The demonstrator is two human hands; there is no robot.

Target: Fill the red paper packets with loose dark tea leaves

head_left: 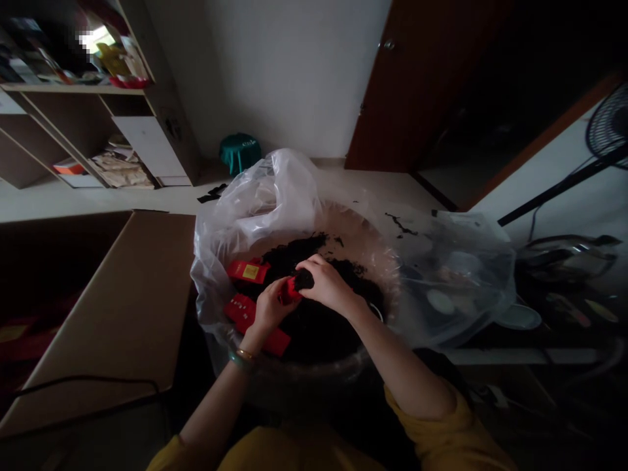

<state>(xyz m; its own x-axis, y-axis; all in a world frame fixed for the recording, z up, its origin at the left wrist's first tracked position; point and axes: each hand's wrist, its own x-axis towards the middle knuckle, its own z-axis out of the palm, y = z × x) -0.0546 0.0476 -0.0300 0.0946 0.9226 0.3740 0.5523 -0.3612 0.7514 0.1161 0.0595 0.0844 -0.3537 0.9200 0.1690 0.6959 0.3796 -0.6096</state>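
Note:
My left hand is wrapped round a small red packet, held above the middle of a wide, round container. In the fingers of my right hand is a clump of dark loose material, right against the packet's upper end. More of this dark, crumbly or leafy stuff fills the container, too dim to name more exactly. Near my left hand lie a red box with a yellow label and other red packets. Clear plastic sheeting lines the container and bunches over its rim.
An open cardboard box with red items inside stands at the left. On the right are a clear plastic bag, a pale bowl and a fan. Behind are a green bin, shelves and a brown door.

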